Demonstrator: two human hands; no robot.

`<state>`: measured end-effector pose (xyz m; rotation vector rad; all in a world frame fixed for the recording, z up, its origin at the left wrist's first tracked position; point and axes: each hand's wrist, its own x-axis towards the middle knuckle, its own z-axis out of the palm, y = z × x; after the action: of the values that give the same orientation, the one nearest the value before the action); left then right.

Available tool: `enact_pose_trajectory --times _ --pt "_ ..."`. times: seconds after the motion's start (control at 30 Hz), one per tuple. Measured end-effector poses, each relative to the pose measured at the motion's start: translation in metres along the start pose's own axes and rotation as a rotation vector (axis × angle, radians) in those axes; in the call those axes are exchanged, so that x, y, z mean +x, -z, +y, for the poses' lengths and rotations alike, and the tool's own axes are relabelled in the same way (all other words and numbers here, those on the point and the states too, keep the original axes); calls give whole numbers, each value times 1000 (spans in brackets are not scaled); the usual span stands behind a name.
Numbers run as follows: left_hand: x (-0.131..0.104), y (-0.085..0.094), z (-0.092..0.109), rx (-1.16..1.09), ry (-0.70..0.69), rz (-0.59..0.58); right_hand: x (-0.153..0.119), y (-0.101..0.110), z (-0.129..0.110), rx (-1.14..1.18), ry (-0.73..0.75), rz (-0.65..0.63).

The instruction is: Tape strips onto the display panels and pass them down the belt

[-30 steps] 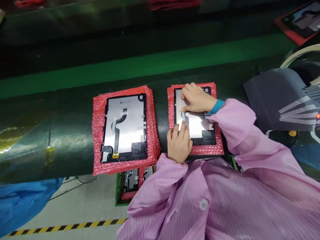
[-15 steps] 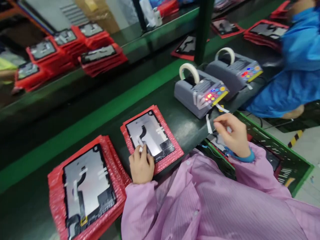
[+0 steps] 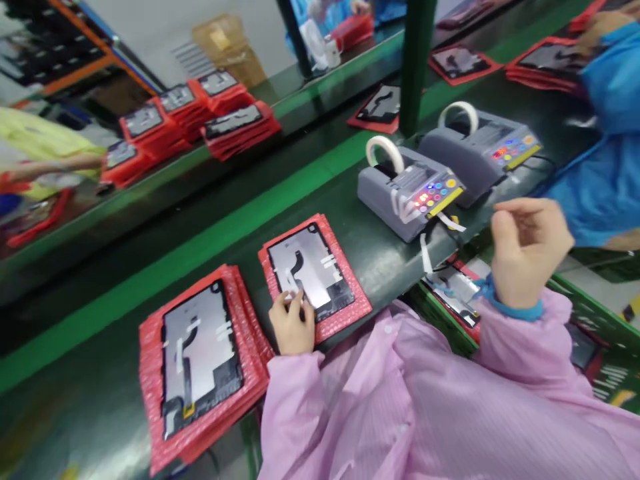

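A tablet screen (image 3: 313, 263), silvery with a black edge and a curved black ribbon cable (image 3: 299, 261), lies back up on red bubble wrap (image 3: 345, 317). My left hand (image 3: 293, 325) rests on its lower left corner, fingers bent and apart, touching near a white tape strip. My right hand (image 3: 534, 247) is raised off the bench at the right, its fingers curled toward the thumb; whatever is in them does not show. Left of that hand stands a grey tape dispenser (image 3: 400, 193) with a white strip (image 3: 451, 222) sticking out. Another strip (image 3: 425, 255) hangs at the bench edge.
A second tape dispenser (image 3: 480, 150) adjoins the first. Stacked screens in red wrap (image 3: 257, 373) lie at the left. A green crate (image 3: 595, 300) holding screens is below right. More stacks (image 3: 243, 130) line the back shelf. A co-worker's blue sleeve (image 3: 610, 127) is at the right.
My right hand has moved up and right, away from the tape strips by the dispenser. My left hand stays on the screen. The view has shifted slightly.
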<state>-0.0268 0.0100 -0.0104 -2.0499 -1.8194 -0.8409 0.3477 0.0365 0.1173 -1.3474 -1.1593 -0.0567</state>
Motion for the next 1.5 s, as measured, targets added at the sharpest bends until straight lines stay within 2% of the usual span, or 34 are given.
enact_pose_trajectory --times 0.03,0.1,0.17,0.2,0.27,0.33,0.37,0.43,0.5,0.6,0.73,0.97,1.1,1.37,1.5 --pt "-1 -1 2 -10 17 17 -5 -14 -16 57 60 -145" --pt "-3 -2 6 -32 67 31 -15 -53 -43 166 192 -525" --pt "-3 -1 10 -54 115 30 -27 -105 -60 230 327 -859" --pt "-3 -1 12 -64 135 29 -34 -134 -66 239 389 -987" --pt "-1 1 15 -78 160 35 -51 -193 -70 219 500 -1189" --pt "0 2 17 -91 178 45 -68 -242 -69 183 599 -1362" --pt "0 2 18 -97 190 49 -74 -259 -68 174 646 -1435" --pt "0 3 19 -110 216 50 -82 -279 -65 186 736 -1537" --pt "-1 3 20 -131 240 41 -83 -282 -65 216 813 -1574" --pt "-2 3 20 -179 253 28 -80 -271 -70 224 881 -1588" --pt "-1 6 21 -219 276 22 -83 -261 -74 154 879 -1602" --pt "0 10 23 -267 344 -25 -86 -255 -74 76 658 -1489" --pt "1 10 24 -280 391 21 -90 -247 -77 -8 537 -1426" --pt "4 13 27 -277 477 -5 -116 -239 -83 -106 148 -1369" --pt "4 11 26 -289 489 -6 -121 -238 -90 -52 -22 -1368"
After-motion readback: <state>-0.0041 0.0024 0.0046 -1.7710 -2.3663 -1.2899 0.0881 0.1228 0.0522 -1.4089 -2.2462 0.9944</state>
